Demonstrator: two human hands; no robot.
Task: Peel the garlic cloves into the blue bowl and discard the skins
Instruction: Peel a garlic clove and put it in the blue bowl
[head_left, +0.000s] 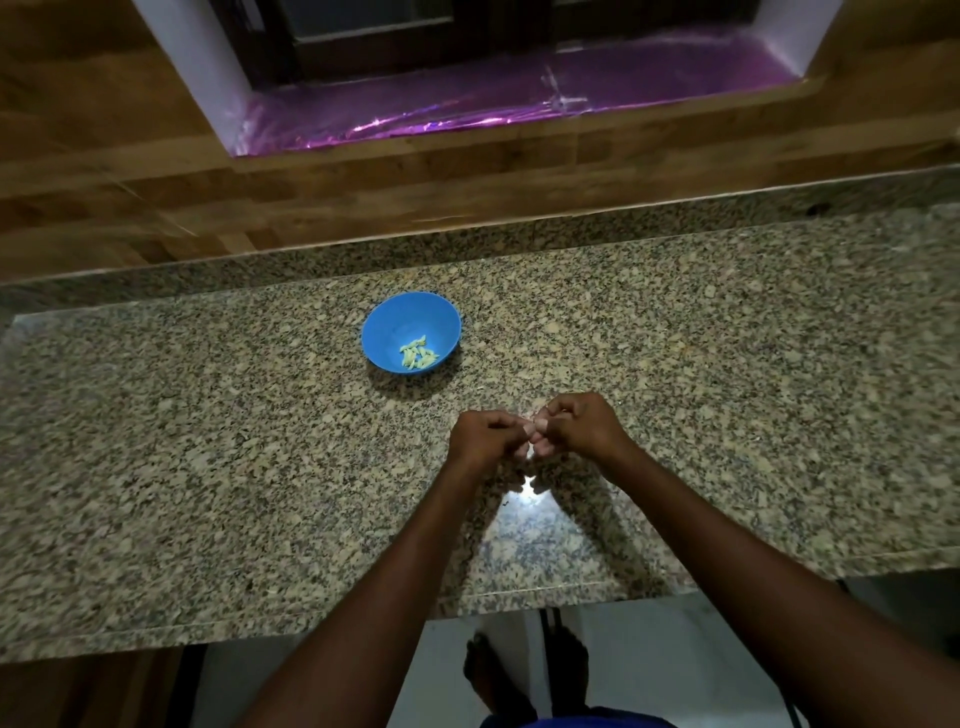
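A blue bowl (387, 325) sits on the granite counter (208, 441), far and a little left of my hands. Several pale peeled garlic cloves (417, 354) lie in its bottom. My left hand (485, 434) and my right hand (584, 423) meet fingertip to fingertip above the counter's middle. Their curled fingers pinch a small garlic clove (531, 427) between them; the fingers hide most of it, only a pale bit shows.
A wooden wall panel (156, 171) runs behind the counter, with a window sill covered in shiny purple film (467, 104). The counter's near edge runs just below my forearms. My feet (524, 670) show on the pale floor beneath.
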